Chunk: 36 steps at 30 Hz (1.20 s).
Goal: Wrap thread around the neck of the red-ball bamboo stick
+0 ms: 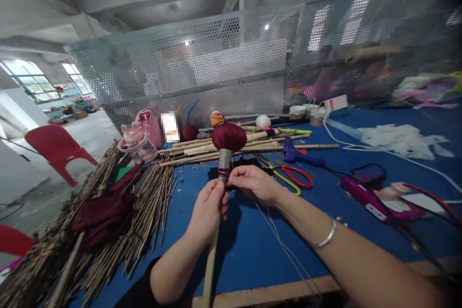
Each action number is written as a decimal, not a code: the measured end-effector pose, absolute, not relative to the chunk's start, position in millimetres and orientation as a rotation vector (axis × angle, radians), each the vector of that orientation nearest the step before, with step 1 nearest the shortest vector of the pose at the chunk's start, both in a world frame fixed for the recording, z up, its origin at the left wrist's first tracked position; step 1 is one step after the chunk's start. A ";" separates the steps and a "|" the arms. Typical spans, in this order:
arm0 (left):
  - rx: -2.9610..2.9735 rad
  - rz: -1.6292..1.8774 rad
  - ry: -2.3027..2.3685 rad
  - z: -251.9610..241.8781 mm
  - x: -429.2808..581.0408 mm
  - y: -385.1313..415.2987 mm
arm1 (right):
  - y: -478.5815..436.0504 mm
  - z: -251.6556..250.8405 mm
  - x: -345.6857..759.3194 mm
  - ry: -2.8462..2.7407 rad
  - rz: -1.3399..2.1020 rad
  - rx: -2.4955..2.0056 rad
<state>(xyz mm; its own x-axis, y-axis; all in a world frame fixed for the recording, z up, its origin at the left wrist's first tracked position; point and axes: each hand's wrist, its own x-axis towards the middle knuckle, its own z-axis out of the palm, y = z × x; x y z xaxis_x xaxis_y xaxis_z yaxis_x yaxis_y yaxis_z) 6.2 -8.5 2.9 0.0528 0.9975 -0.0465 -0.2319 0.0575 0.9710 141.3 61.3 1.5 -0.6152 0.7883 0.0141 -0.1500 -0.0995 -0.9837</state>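
My left hand (209,207) is closed round a wooden stick (210,269) that stands nearly upright. Dark red cloth is bundled into a round head (229,137) at its top, and grey thread (225,159) is wound in a band below that head. Beside the band, the fingers of my right hand (254,183) pinch together at the thread, whose loose strands (277,231) hang down to the table's front edge. Behind my right hand lie red-handled scissors (301,177) and a yellow-handled pair (288,182). A silver bangle is on my right wrist.
Thin twigs (144,216) with dark red cloth (104,216) cover the left side. Wooden sticks (195,150) lie across the back. A blue glue gun (299,154), a purple power strip (368,199), cables and white material (400,139) occupy the right. A perforated metal screen (202,67) stands behind.
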 end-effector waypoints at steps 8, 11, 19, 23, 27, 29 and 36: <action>1.045 1.212 1.034 -5.0 7.6 -9.4 | 59.9 0.2 138.1 -1.486 1.836 -0.622; 1.088 1.197 1.024 -10.0 8.6 -8.1 | 58.4 -0.3 137.7 -1.455 1.945 -0.575; 1.136 1.331 1.228 -11.7 14.5 -6.7 | 56.4 -4.4 132.1 -1.432 1.797 -0.722; 1.149 1.389 1.230 -12.0 11.6 -5.8 | 58.2 -6.3 130.1 -1.411 1.775 -0.685; 1.129 1.403 1.221 -11.3 6.4 -2.1 | 60.0 -7.2 133.2 -1.475 1.734 -0.733; 1.100 1.407 1.200 -10.6 5.0 -0.4 | 60.8 -7.6 135.1 -1.500 1.702 -0.761; 1.041 1.402 1.144 -6.9 6.7 -2.6 | 63.3 -9.5 136.5 -1.459 1.717 -0.754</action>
